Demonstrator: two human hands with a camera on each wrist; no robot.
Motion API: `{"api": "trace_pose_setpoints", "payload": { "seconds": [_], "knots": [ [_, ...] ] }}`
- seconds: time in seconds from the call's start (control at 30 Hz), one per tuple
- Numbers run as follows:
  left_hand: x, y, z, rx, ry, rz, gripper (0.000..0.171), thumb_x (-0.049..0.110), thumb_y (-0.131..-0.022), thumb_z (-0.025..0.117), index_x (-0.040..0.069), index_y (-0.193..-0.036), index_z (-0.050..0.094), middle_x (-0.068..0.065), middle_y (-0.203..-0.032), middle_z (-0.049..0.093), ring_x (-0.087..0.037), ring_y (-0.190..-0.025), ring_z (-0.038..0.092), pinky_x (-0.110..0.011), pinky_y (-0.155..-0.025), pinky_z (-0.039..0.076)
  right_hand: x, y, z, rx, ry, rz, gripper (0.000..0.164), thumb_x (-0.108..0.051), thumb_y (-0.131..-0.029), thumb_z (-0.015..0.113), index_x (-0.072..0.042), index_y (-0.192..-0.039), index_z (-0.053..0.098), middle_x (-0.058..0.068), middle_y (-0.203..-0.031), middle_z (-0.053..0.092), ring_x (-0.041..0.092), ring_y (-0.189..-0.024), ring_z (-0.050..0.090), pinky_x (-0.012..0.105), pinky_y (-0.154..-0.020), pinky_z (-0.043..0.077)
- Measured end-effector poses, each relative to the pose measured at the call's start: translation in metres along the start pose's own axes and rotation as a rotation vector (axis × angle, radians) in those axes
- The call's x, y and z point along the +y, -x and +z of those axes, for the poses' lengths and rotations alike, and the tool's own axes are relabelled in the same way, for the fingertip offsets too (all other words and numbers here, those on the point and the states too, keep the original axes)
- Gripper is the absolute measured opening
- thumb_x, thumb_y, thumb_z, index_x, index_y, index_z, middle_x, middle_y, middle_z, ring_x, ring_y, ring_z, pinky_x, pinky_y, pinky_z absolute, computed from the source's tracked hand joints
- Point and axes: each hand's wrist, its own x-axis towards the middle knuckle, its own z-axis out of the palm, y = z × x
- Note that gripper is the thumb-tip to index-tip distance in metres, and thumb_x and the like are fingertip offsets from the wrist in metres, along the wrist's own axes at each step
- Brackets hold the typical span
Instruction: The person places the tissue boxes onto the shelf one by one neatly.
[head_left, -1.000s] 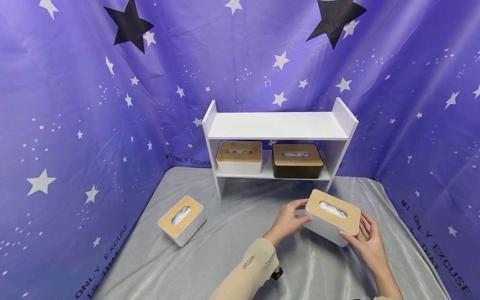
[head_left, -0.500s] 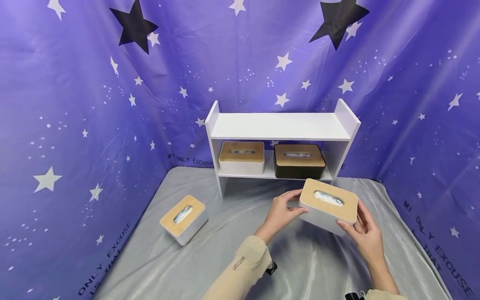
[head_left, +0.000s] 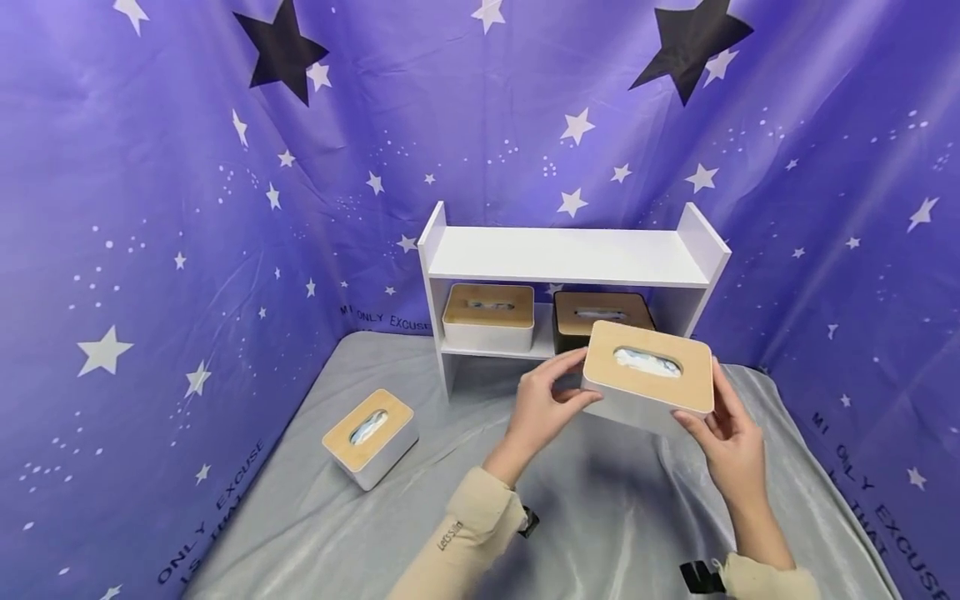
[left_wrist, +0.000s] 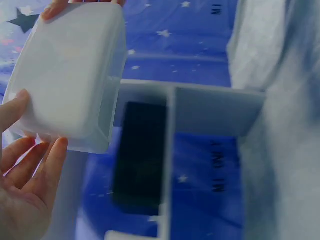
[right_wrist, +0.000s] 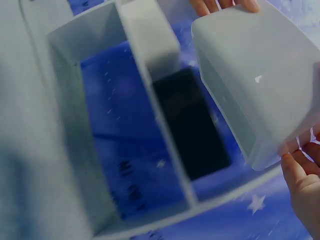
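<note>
Both hands hold a white tissue box (head_left: 645, 379) with a light wooden lid and an oval slot showing tissue. It is raised above the grey cloth, tilted slightly, in front of the shelf's right part. My left hand (head_left: 540, 408) grips its left end, thumb on the front side. At the right end, my right hand (head_left: 731, 442) grips with the thumb in front and fingers behind. In the left wrist view the white tissue box (left_wrist: 70, 75) shows its side, with left-hand fingers (left_wrist: 50, 160) at one end. The right wrist view shows the right hand (right_wrist: 305, 185) at the box's edge.
A white two-tier shelf (head_left: 566, 254) stands at the back. Its lower tier bears a white tissue box (head_left: 489, 321) and a dark tissue box (head_left: 566, 333), partly hidden by the held box. Another white tissue box (head_left: 371, 437) lies on the grey cloth (head_left: 420, 533) at left.
Both hands have lifted the held tissue box up from the cloth, slightly left and toward the shelf; it now overlaps the dark box in the head view. The head view has shifted slightly.
</note>
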Motion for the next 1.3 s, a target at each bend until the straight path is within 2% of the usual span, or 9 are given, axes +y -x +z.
{"api": "trace_pose_setpoints", "payload": {
  "seconds": [0.13, 0.3, 0.53, 0.67, 0.83, 1.0, 1.17, 1.3],
  "knots": [
    [0.02, -0.011, -0.021, 0.045, 0.009, 0.075, 0.058, 0.012, -0.083, 0.08, 0.01, -0.137, 0.06, -0.009, -0.136, 0.063, -0.023, -0.116, 0.067, -0.022, -0.083, 0.06, -0.017, -0.02, 0.016, -0.059, -0.008, -0.113, 0.075, 0.022, -0.083, 0.064, 0.0, -0.15, 0.04, 0.004, -0.154, 0.048, 0.001, -0.127, 0.055, 0.008, -0.097, 0.048],
    [0.043, -0.031, -0.05, 0.106, -0.061, 0.147, 0.058, 0.013, -0.084, 0.08, 0.008, -0.138, 0.059, -0.01, -0.137, 0.063, -0.023, -0.118, 0.066, -0.02, -0.082, 0.06, -0.038, -0.052, 0.041, -0.112, 0.022, -0.234, 0.069, 0.012, -0.087, 0.067, -0.002, -0.15, 0.042, 0.008, -0.153, 0.048, 0.003, -0.124, 0.057, 0.007, -0.093, 0.049],
    [0.062, -0.056, -0.086, 0.21, -0.167, 0.209, 0.055, 0.015, -0.085, 0.079, 0.007, -0.137, 0.06, -0.01, -0.135, 0.065, -0.021, -0.11, 0.069, -0.024, -0.08, 0.062, -0.063, -0.091, 0.082, -0.138, 0.175, -0.281, 0.068, 0.003, -0.091, 0.066, -0.014, -0.152, 0.041, 0.014, -0.153, 0.048, 0.0, -0.116, 0.057, 0.007, -0.091, 0.049],
    [0.067, -0.069, -0.105, 0.264, -0.211, 0.234, 0.055, 0.015, -0.085, 0.078, 0.005, -0.136, 0.061, -0.013, -0.135, 0.065, -0.024, -0.111, 0.07, -0.033, -0.083, 0.063, -0.068, -0.11, 0.103, -0.166, 0.209, -0.28, 0.068, 0.002, -0.093, 0.065, -0.015, -0.153, 0.039, 0.011, -0.156, 0.045, 0.001, -0.127, 0.052, 0.006, -0.097, 0.046],
    [0.066, -0.085, -0.127, 0.334, -0.26, 0.196, 0.053, 0.017, -0.086, 0.078, 0.006, -0.136, 0.062, -0.012, -0.135, 0.065, -0.025, -0.115, 0.069, -0.041, -0.086, 0.062, -0.064, -0.137, 0.131, -0.214, 0.211, -0.28, 0.066, -0.002, -0.095, 0.063, -0.011, -0.154, 0.035, 0.006, -0.159, 0.04, 0.013, -0.14, 0.044, 0.01, -0.104, 0.044],
    [0.058, -0.095, -0.142, 0.379, -0.249, 0.117, 0.052, 0.019, -0.088, 0.076, 0.008, -0.137, 0.061, -0.01, -0.137, 0.064, -0.022, -0.119, 0.067, -0.036, -0.088, 0.061, -0.056, -0.154, 0.156, -0.263, 0.222, -0.234, 0.065, -0.009, -0.098, 0.06, -0.009, -0.156, 0.03, 0.004, -0.161, 0.035, 0.017, -0.147, 0.037, 0.029, -0.115, 0.04],
    [0.045, -0.105, -0.149, 0.424, -0.247, 0.076, 0.051, 0.018, -0.089, 0.076, 0.007, -0.136, 0.061, -0.013, -0.134, 0.066, -0.023, -0.119, 0.067, -0.037, -0.092, 0.059, -0.06, -0.157, 0.175, -0.29, 0.246, -0.202, 0.062, -0.007, -0.1, 0.056, 0.0, -0.155, 0.028, 0.015, -0.161, 0.033, 0.026, -0.149, 0.034, 0.046, -0.116, 0.037],
    [0.035, -0.11, -0.151, 0.456, -0.247, 0.045, 0.049, 0.015, -0.089, 0.075, 0.005, -0.135, 0.062, -0.015, -0.131, 0.067, -0.026, -0.118, 0.068, -0.041, -0.093, 0.059, -0.068, -0.154, 0.185, -0.296, 0.278, -0.178, 0.06, -0.007, -0.101, 0.055, 0.006, -0.153, 0.029, 0.023, -0.158, 0.035, 0.033, -0.147, 0.035, 0.049, -0.115, 0.038]
  ]
}}
